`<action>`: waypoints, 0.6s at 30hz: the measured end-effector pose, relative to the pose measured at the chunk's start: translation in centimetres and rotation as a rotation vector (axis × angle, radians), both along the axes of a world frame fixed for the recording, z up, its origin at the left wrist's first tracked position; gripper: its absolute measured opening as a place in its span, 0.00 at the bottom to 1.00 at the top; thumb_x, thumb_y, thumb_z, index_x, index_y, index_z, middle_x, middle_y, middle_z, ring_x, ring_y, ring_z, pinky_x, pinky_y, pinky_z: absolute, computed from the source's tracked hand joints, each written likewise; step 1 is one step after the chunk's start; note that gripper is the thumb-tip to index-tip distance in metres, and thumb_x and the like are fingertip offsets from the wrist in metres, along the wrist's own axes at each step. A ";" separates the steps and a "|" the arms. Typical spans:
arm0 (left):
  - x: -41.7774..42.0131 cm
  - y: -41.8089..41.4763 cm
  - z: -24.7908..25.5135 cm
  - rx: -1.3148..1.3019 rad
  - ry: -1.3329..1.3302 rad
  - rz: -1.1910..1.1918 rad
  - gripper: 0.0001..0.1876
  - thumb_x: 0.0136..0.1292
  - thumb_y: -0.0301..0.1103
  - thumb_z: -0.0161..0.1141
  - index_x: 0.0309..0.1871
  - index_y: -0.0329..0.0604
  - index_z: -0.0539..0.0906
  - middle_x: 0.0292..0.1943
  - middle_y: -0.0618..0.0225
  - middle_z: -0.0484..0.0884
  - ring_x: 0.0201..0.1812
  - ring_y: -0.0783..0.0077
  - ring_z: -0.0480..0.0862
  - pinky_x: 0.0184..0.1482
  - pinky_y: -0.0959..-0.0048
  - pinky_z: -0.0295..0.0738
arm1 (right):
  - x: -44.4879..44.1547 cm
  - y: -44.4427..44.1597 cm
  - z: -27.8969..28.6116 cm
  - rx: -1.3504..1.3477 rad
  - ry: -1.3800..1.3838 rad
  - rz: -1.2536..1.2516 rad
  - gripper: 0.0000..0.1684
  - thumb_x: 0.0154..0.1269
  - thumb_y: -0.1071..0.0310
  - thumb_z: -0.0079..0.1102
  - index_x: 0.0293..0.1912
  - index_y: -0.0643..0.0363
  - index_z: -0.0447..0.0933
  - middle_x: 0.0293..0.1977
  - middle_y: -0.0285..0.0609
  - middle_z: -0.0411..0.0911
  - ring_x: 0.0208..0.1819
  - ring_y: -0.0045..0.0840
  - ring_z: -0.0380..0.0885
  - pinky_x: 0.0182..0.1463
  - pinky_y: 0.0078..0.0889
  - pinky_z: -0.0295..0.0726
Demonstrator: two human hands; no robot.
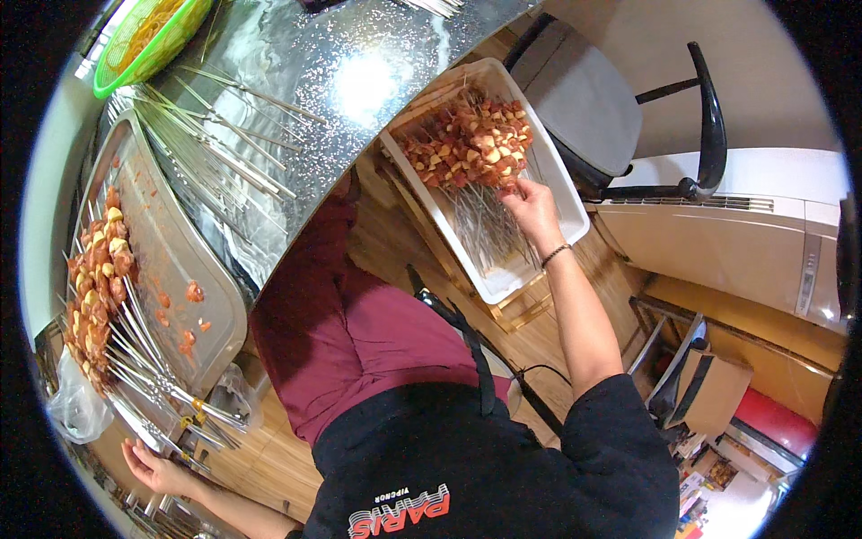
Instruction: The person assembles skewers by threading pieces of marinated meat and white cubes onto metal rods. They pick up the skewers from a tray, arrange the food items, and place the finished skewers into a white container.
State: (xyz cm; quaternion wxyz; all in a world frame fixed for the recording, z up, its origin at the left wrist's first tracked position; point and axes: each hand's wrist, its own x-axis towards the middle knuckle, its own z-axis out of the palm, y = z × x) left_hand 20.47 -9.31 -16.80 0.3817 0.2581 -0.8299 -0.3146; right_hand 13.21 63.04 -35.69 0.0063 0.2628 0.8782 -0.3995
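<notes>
My right hand reaches into a white plastic tub, thumb and fingertips pinched at the lower edge of a pile of skewered meat. Red marinated meat alternates with pale yellow chunks there, and bare metal skewer shafts point towards me. At lower left my left hand is empty, fingers loosely apart, close to the skewer ends. More loaded meat skewers lie across the left side of a metal tray. Yellow ties wrap some of their shafts.
Loose bare skewers lie on the dark marble-patterned table, beside a green mesh basket. Scraps of meat dot the tray. A grey chair stands beyond the tub, which rests on a wooden stand.
</notes>
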 end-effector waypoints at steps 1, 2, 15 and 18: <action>-0.1 0.3 0.0 -0.004 -0.002 0.002 0.18 0.76 0.31 0.52 0.63 0.29 0.73 0.58 0.56 0.80 0.57 0.68 0.81 0.63 0.72 0.75 | 0.4 0.4 0.1 -0.074 0.036 -0.023 0.11 0.59 0.69 0.65 0.42 0.62 0.82 0.27 0.29 0.77 0.30 0.15 0.72 0.36 0.25 0.73; -0.2 0.6 0.1 -0.007 -0.005 0.003 0.18 0.76 0.31 0.52 0.63 0.29 0.73 0.58 0.56 0.80 0.57 0.68 0.81 0.62 0.73 0.75 | 0.8 0.9 0.2 -0.147 0.072 -0.046 0.10 0.60 0.69 0.64 0.41 0.63 0.82 0.27 0.27 0.77 0.30 0.13 0.72 0.37 0.24 0.73; -0.2 0.6 0.2 0.015 0.014 0.010 0.18 0.76 0.31 0.52 0.63 0.32 0.74 0.57 0.58 0.80 0.56 0.70 0.82 0.59 0.74 0.77 | -0.4 -0.4 0.7 0.260 0.006 -0.046 0.18 0.57 0.57 0.70 0.40 0.62 0.81 0.25 0.49 0.79 0.25 0.33 0.76 0.33 0.37 0.75; -0.4 1.2 0.3 -0.005 -0.001 0.026 0.18 0.75 0.32 0.53 0.63 0.32 0.73 0.57 0.58 0.81 0.56 0.70 0.82 0.58 0.75 0.78 | -0.9 -1.1 0.6 0.237 -0.011 -0.079 0.18 0.56 0.58 0.70 0.40 0.62 0.82 0.26 0.53 0.81 0.28 0.40 0.81 0.36 0.41 0.77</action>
